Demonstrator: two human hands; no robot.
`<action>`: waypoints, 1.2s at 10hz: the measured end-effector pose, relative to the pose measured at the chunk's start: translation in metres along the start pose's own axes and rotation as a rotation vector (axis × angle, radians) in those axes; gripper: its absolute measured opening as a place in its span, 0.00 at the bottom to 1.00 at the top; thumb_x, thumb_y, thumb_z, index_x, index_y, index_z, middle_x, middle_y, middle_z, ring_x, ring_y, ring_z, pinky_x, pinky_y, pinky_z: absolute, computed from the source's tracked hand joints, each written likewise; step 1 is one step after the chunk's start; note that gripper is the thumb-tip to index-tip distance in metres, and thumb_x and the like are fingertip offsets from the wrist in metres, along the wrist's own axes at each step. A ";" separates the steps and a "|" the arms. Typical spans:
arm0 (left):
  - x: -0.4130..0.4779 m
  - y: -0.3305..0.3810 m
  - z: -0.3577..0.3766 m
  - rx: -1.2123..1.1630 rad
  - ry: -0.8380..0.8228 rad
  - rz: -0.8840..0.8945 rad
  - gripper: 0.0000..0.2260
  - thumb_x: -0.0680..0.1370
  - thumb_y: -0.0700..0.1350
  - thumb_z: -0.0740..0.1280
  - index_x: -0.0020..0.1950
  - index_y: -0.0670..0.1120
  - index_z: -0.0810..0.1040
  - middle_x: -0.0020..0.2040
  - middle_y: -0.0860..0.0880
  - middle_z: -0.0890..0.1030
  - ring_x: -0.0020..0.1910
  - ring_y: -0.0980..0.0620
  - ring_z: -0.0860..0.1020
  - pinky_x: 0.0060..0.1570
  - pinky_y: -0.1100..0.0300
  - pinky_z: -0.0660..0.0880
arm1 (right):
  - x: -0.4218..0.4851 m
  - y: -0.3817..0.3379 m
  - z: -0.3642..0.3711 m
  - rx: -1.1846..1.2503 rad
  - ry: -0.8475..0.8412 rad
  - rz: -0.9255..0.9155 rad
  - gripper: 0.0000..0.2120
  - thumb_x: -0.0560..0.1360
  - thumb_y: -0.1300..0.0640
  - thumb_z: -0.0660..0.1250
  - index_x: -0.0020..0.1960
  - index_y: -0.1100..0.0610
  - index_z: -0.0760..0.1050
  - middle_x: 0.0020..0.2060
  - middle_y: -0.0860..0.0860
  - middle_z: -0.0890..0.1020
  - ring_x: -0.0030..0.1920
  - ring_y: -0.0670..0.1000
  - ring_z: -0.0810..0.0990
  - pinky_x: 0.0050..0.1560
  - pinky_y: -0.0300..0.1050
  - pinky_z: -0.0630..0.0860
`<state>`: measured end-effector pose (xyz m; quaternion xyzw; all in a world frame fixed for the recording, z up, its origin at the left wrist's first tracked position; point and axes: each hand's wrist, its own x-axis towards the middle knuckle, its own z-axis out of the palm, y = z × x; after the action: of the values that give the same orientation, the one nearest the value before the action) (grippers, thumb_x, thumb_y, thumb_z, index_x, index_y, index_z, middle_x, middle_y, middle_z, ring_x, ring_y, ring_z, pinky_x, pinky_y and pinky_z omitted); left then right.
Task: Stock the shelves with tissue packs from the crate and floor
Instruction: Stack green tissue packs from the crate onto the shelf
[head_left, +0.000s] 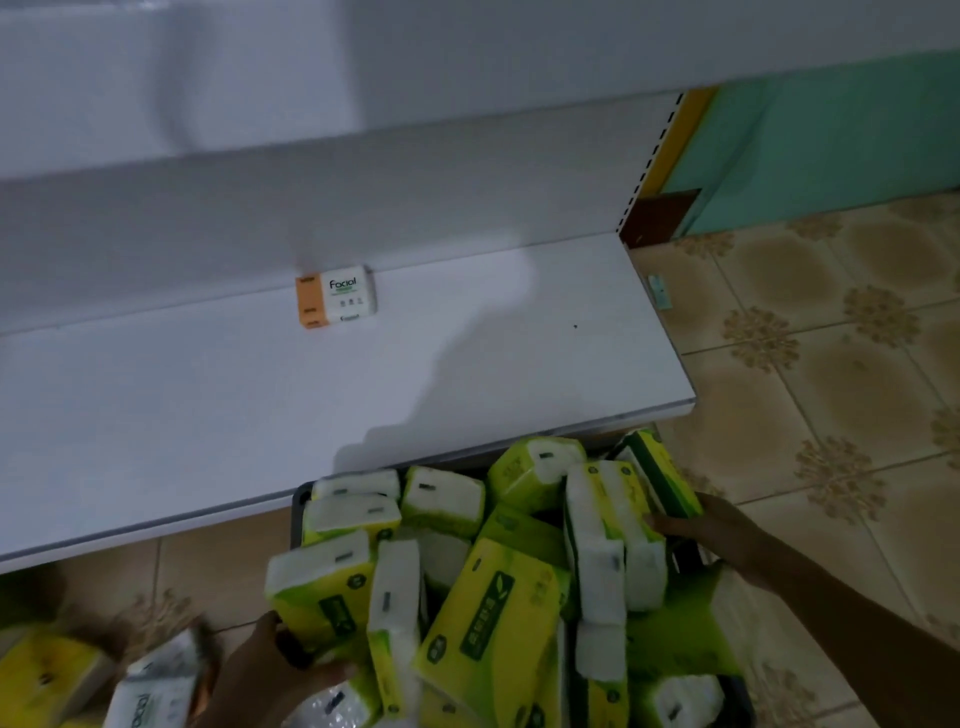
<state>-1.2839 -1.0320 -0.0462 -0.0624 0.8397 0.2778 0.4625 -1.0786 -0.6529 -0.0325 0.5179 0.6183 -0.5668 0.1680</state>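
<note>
A dark crate (297, 512) on the floor is heaped with several yellow-green tissue packs (488, 618). My left hand (270, 670) grips one of these packs (322, 592) at the crate's near left side. My right hand (711, 530) reaches in from the right and holds a pair of upright packs (613, 525) at the crate's right side. On the white bottom shelf (208, 405) lies a single white and orange "Facial" pack (336, 297) against the back panel.
More packs lie on the tiled floor at lower left, a yellow one (47, 680) and a white "Facial" one (156, 691). An upper white shelf (311, 67) overhangs. The patterned floor (810, 364) and a green wall (841, 145) are to the right.
</note>
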 end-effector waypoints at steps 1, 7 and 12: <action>0.011 -0.017 -0.007 0.061 0.022 0.017 0.55 0.30 0.67 0.75 0.53 0.46 0.71 0.44 0.43 0.82 0.49 0.44 0.80 0.52 0.51 0.75 | 0.004 -0.010 0.003 -0.027 0.009 -0.002 0.29 0.57 0.45 0.80 0.52 0.57 0.77 0.41 0.52 0.83 0.41 0.53 0.82 0.38 0.45 0.75; -0.018 0.003 -0.014 0.201 0.146 0.303 0.35 0.61 0.50 0.80 0.63 0.46 0.69 0.53 0.47 0.80 0.51 0.50 0.77 0.45 0.63 0.67 | -0.011 -0.026 0.021 -0.112 0.179 -0.117 0.20 0.75 0.56 0.67 0.65 0.57 0.71 0.46 0.57 0.81 0.41 0.58 0.81 0.47 0.52 0.77; -0.046 0.039 -0.034 0.317 0.226 0.600 0.39 0.67 0.47 0.76 0.73 0.48 0.59 0.66 0.44 0.70 0.65 0.45 0.68 0.58 0.56 0.67 | -0.067 -0.063 0.080 -0.418 0.370 -0.468 0.29 0.76 0.48 0.64 0.74 0.55 0.61 0.72 0.54 0.66 0.72 0.55 0.63 0.72 0.51 0.60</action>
<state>-1.2975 -1.0238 0.0215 0.2294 0.8991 0.2588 0.2683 -1.1343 -0.7415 0.0299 0.4108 0.8425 -0.3478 0.0214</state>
